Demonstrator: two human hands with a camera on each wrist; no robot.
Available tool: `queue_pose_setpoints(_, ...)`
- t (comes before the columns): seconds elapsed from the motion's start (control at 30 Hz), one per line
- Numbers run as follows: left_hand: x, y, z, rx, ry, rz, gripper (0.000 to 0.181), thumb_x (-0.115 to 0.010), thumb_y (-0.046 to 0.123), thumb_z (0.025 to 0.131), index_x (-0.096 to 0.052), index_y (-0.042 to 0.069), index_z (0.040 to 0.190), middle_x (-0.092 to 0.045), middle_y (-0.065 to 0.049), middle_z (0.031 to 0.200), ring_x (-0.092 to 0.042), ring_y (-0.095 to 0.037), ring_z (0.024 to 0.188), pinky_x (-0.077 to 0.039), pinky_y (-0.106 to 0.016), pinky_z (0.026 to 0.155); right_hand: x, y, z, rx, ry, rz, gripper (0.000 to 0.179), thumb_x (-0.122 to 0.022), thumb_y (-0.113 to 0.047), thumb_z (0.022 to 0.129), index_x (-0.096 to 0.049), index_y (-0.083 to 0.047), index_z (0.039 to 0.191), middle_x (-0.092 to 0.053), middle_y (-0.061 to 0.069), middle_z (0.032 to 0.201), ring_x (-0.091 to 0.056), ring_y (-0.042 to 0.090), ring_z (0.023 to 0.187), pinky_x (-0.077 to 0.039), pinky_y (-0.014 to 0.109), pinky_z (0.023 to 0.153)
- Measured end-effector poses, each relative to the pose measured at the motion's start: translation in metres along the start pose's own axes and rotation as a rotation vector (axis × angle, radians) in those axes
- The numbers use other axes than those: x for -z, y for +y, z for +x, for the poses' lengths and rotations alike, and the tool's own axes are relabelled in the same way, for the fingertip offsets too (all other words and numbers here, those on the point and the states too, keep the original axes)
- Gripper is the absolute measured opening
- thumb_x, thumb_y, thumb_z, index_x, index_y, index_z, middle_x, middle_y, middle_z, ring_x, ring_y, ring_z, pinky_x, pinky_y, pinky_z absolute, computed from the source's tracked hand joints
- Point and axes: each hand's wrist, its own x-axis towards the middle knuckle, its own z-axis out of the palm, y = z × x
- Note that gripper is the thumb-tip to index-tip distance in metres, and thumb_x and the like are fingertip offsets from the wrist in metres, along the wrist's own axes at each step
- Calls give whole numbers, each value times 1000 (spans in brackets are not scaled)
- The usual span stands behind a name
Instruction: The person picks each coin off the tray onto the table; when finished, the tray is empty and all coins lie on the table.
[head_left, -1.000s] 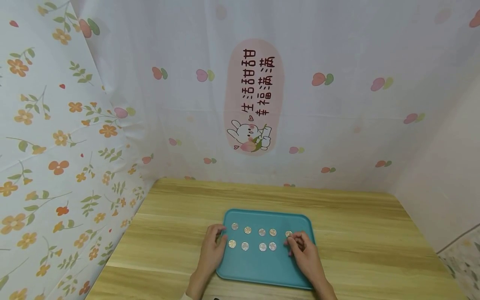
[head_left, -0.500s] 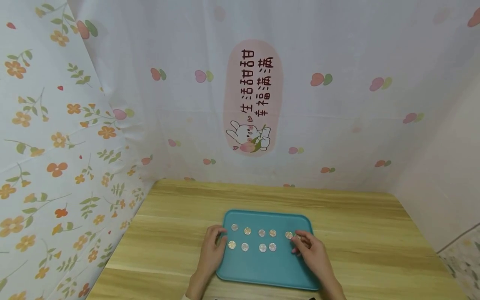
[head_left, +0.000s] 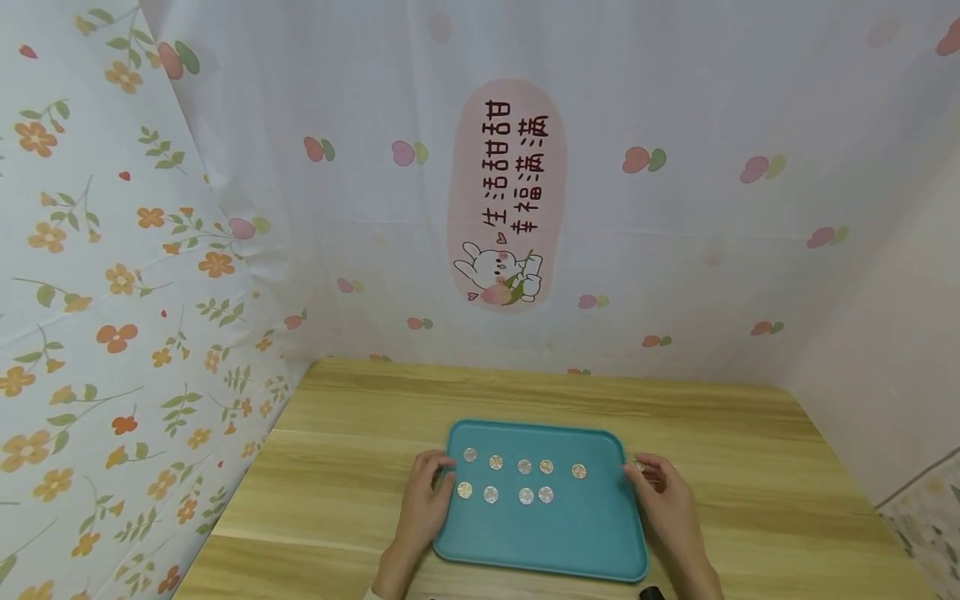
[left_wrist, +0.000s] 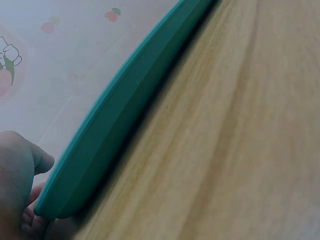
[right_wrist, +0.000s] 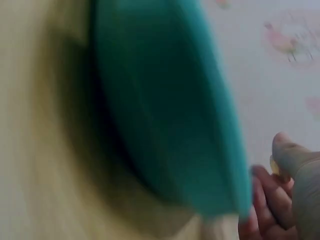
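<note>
A blue-green tray [head_left: 540,550] lies on the wooden table, with several round gold and silver coins [head_left: 525,496] spread over it in two rows. My left hand [head_left: 424,498] is at the tray's left edge, its thumb and fingers bent about the rim; the left wrist view shows the thumb [left_wrist: 44,161] above the rim and fingers low beside the tray's corner. Just outside the tray's right edge, my right hand [head_left: 667,500] pinches one gold coin [right_wrist: 274,166] between thumb and fingers. Most of that coin is hidden by the thumb.
The wood-grain table [head_left: 360,417] reaches back to a white printed curtain [head_left: 375,275]. A flowered curtain [head_left: 135,292] borders the left side. A small black object [head_left: 651,593] shows at the bottom edge beside my right wrist.
My right hand has moved right, from beside the rightmost coin of the back row to just past the tray's right edge, carrying a coin. The left hand has stayed put.
</note>
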Motion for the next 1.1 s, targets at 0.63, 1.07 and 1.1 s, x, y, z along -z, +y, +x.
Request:
queue_pose_setpoints(0.63,0,2,1,16,-15,-16,16,-64,4,93,-67,11,106,-58,-5,125,-55,-23,123,-44,-45,108,18,29,18,125,151,-264,38,-68,-29,95,-67,3,115,-65,17,101,-56,26,93,-42,28,76)
queue_pose_setpoints(1.07,1,2,-1,24,-25,-15,17,-62,3,94,-66,10,109,-57,-6,124,-56,-26,124,-45,-48,108,23,32,17,257,114,-395,35,-69,-20,94,-69,7,116,-63,19,99,-56,34,92,-41,40,72)
queue_pose_setpoints(1.1,1,2,-1,24,-24,-15,17,-62,3,94,-66,10,109,-57,-6,124,-56,-26,124,-45,-48,108,22,33,17,265,117,-395,35,-69,-19,94,-69,8,116,-62,20,99,-56,35,92,-41,41,72)
